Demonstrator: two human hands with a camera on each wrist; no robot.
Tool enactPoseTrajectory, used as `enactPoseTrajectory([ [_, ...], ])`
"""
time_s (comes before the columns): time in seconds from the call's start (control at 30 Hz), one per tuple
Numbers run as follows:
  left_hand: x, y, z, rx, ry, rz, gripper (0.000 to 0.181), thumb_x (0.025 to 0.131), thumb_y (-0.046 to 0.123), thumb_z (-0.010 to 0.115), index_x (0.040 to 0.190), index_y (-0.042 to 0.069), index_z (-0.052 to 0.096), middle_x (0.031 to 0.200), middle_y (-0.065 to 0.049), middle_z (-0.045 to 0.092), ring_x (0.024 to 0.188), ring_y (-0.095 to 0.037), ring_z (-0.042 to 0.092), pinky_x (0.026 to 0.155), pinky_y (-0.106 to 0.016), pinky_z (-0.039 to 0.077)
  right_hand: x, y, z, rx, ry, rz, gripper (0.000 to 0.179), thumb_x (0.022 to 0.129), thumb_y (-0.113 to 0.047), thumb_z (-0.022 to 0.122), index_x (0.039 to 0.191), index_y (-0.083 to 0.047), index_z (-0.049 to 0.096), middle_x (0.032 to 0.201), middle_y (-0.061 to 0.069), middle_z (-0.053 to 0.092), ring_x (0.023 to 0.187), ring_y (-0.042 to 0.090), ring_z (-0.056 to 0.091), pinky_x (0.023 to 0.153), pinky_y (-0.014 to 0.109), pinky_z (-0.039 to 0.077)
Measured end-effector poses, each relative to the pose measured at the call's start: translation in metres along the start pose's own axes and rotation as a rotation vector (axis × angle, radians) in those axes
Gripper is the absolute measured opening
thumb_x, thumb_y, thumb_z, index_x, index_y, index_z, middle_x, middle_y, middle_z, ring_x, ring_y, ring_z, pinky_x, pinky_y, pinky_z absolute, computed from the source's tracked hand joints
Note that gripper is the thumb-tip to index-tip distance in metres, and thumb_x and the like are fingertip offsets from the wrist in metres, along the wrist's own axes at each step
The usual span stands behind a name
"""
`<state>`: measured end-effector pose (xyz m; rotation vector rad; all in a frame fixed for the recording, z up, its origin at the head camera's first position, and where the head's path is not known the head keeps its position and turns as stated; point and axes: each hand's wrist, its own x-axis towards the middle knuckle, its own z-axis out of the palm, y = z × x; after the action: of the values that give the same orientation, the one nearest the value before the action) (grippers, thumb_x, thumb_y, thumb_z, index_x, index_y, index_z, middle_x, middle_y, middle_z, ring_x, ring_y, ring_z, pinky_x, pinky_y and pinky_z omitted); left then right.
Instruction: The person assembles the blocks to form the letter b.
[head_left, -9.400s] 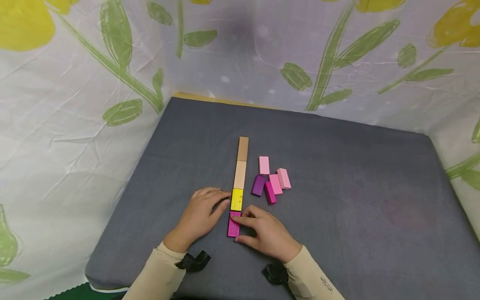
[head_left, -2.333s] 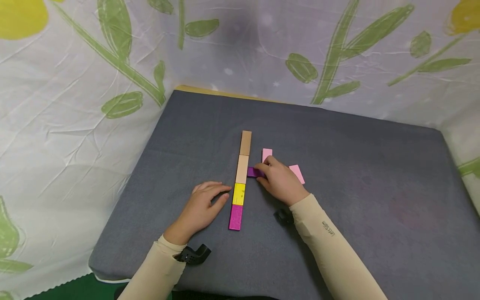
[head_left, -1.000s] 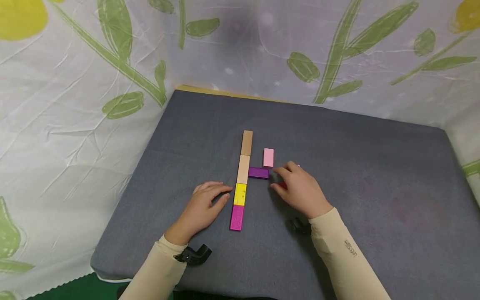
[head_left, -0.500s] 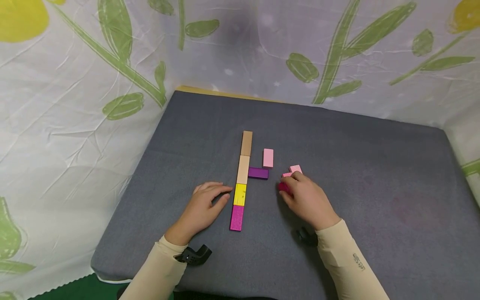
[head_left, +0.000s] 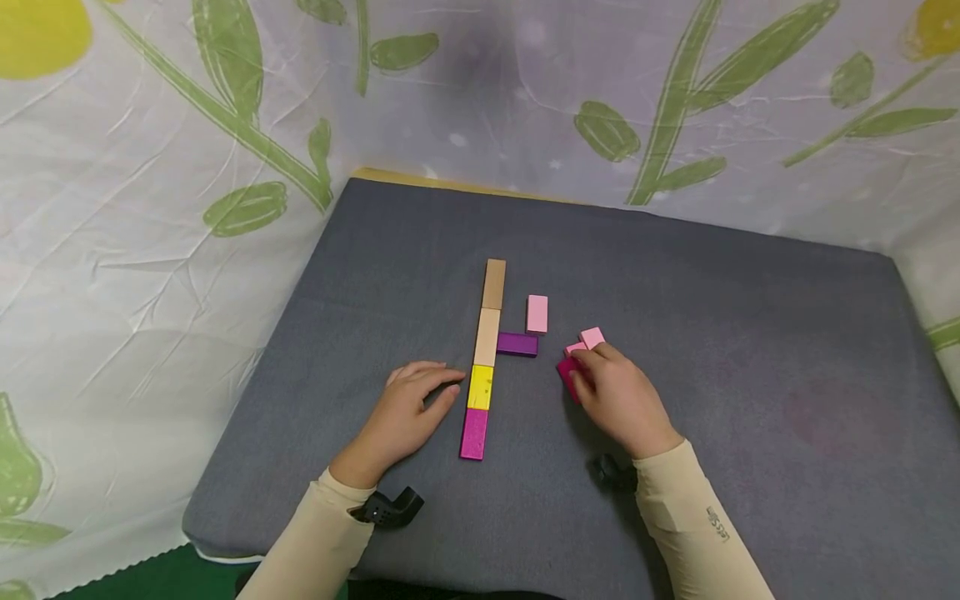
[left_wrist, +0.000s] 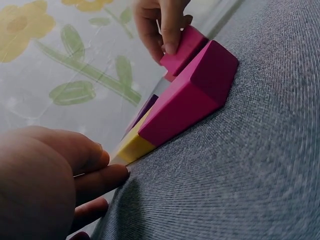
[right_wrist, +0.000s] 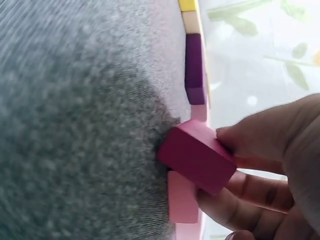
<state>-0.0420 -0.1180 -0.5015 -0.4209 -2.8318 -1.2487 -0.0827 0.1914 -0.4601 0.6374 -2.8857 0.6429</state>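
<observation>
Right of centre in the frame, the right hand (head_left: 622,402) pinches a magenta block (head_left: 567,378), seemingly for control; the left hand (head_left: 400,419), fingers loosely parted, holding nothing, rests beside the yellow block (head_left: 481,387), perhaps as guard.

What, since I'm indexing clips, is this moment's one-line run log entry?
right hand: pinches dark magenta rectangular block; left hand: beside yellow rectangular block; purple rectangular block: crosswise beside pale beige rectangular block

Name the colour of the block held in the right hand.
Deep magenta; the block shows best in the right wrist view.
</observation>
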Motion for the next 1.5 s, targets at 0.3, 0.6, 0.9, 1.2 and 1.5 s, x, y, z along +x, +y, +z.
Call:
enactPoseTrajectory([
  [0.3, -0.001, -0.002, 0.001, -0.004, 0.0, -0.002, 0.027, 0.106, 0.024, 0.065, 0.128, 0.013, 0.076, 0.127, -0.006, 0.075, 0.131, -0.027, 0.06, 0.114, -0.054, 0.037, -0.001, 0.0, 0.006, 0.008, 0.041, 0.015, 0.025, 0.091, -0.004, 0.077, 0.116, 0.0, 0.077, 0.095, 0.012, 0.068, 0.069, 0.02, 0.055, 0.062, 0.039, 0.053],
  [0.6, -0.001, -0.001, 0.001, -0.002, 0.013, 0.024, 0.027, 0.105, 0.024, 0.066, 0.127, 0.012, 0.076, 0.125, -0.007, 0.076, 0.13, -0.028, 0.061, 0.113, -0.056, 0.038, 0.0, -0.003, 0.013, -0.022, 0.079, -0.006, 0.018, 0.094, -0.01, 0.077, 0.11, -0.003, 0.078, 0.096, 0.01, 0.072, 0.069, 0.021, 0.063, 0.063, 0.044, 0.058],
  [0.9, -0.001, -0.004, 0.001, 0.007, 0.011, 0.017, 0.028, 0.105, 0.025, 0.066, 0.128, 0.013, 0.076, 0.126, -0.005, 0.076, 0.13, -0.027, 0.061, 0.112, -0.055, 0.038, 0.001, -0.009, 0.014, -0.091, 0.053, -0.013, 0.015, 0.091, -0.014, 0.082, 0.102, -0.004, 0.08, 0.088, 0.009, 0.066, 0.062, 0.019, 0.056, 0.055, 0.037, 0.053],
  [1.2, -0.002, -0.003, 0.001, 0.009, 0.003, 0.013, 0.028, 0.105, 0.025, 0.066, 0.128, 0.014, 0.076, 0.126, -0.005, 0.075, 0.13, -0.027, 0.06, 0.113, -0.055, 0.037, 0.003, -0.013, 0.013, -0.107, -0.001, -0.078, 0.026, 0.084, -0.009, 0.088, 0.108, -0.001, 0.081, 0.104, 0.013, 0.069, 0.088, 0.027, 0.069, 0.075, 0.044, 0.063],
  [1.5, -0.001, -0.004, 0.001, 0.008, 0.002, 0.025, 0.028, 0.105, 0.024, 0.066, 0.128, 0.013, 0.076, 0.126, -0.005, 0.075, 0.13, -0.027, 0.061, 0.114, -0.055, 0.037, 0.01, -0.009, 0.013, -0.111, -0.015, -0.131, 0.027, 0.087, -0.006, 0.086, 0.113, -0.002, 0.081, 0.108, 0.014, 0.072, 0.097, 0.029, 0.067, 0.085, 0.043, 0.061],
])
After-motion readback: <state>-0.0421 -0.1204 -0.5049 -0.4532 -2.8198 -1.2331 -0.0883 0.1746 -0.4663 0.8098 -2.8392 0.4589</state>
